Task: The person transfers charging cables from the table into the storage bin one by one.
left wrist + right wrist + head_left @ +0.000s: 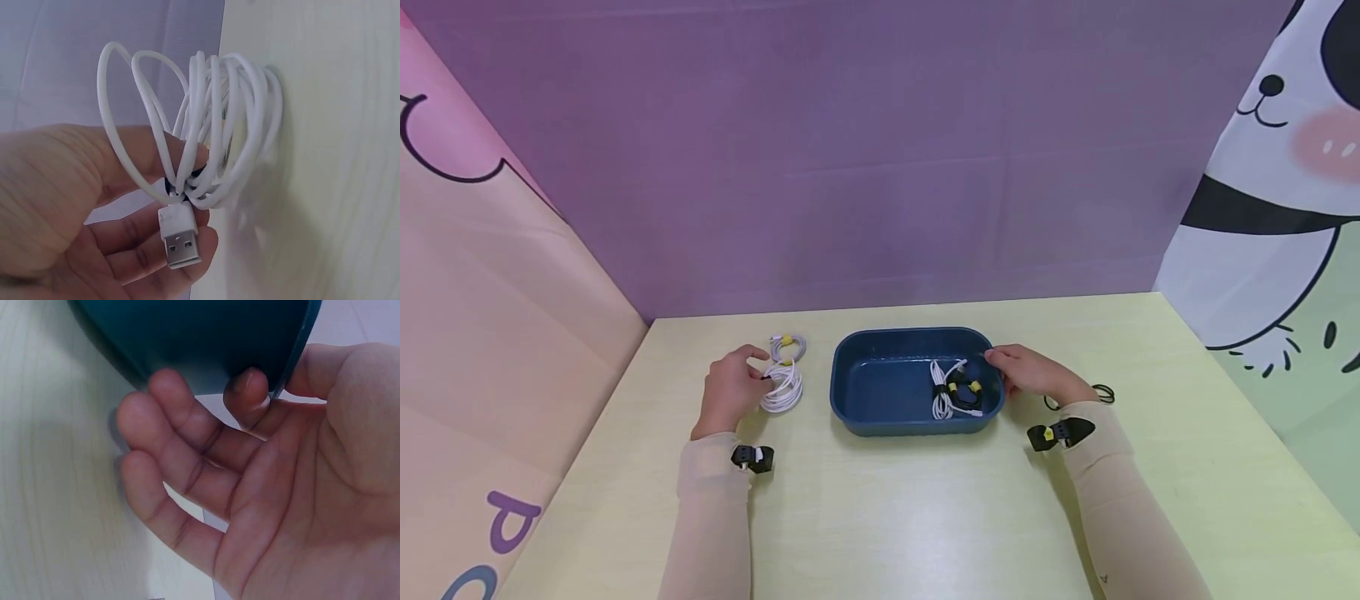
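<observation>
A coiled white USB cable (212,125), bound with a black tie, is pinched between the thumb and fingers of my left hand (730,390). Its USB plug (180,240) points down past the fingers in the left wrist view. On the right, my right hand (1028,371) holds the right end of a blue plastic bin (880,427), with the thumb at the rim and fingers outside the wall (200,337). Inside the bin, a bundled white cable (942,392) lies beside a coiled black cable (966,392) with yellow parts.
Just behind the left hand's cable lies a second pale coil (787,346) with yellow parts. A thin black cable (1103,393) lies partly hidden behind the right wrist. The pale table (895,517) ends at a purple backdrop (880,167).
</observation>
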A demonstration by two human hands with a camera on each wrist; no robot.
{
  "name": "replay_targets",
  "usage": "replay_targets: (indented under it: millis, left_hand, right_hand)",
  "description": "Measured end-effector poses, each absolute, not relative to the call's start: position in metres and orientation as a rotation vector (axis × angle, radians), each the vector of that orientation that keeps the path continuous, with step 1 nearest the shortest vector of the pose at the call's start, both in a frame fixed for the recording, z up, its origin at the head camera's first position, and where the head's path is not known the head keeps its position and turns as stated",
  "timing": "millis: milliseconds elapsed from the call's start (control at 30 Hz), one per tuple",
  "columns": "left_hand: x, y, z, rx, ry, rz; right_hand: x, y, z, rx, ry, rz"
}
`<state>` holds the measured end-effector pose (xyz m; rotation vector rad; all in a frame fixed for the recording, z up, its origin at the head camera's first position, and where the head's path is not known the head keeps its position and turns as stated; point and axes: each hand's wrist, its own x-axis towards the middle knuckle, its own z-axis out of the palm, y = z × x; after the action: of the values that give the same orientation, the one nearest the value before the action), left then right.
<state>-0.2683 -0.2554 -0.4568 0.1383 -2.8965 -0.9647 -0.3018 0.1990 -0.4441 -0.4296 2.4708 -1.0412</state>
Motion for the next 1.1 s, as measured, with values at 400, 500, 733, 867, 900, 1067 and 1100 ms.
replay_targets:
  millis: [400,500,733,867,900,1067,1100]
  left_hand:
    - [-0.2682,-0.2536,-0.4529,0.179,-2.896,-0.989]
    - [-0.2686,-0.2535,-0.4527,0.180,-2.892,-0.991]
    - [-0.2695,-0.2517,-0.4506,0.168,-2.876,-1.007]
    - [-0.2699,-0.2510,-0.4494,0.157,-2.868,-1.008]
    - [-0.2699,-0.2508,-0.4491,0.153,-2.867,-1.004]
    - [-0.2684,-0.2503,-0.4481,0.160,-2.870,-1.020]
    - [-0.2677,-0.2501,-0.4481,0.165,-2.870,-1.024]
  right_hand:
    - [-0.3033,0.1989,-0.4467,-0.424,2.460,-1.050]
    - [-0.3040,0.1988,-0.4472,-0.416,2.458,-1.060]
    - [-0.3029,0.1995,-0.4450,-0.418,2.460,-1.071]
    - [-0.3028,0.1992,-0.4450,-0.401,2.461,-1.073]
    - [-0.3027,0.1993,-0.4449,-0.404,2.458,-1.076]
    - [-0.3020,0.1986,-0.4456,-0.418,2.462,-1.070]
    - [-0.3013,0.1984,-0.4454,-0.420,2.460,-1.071]
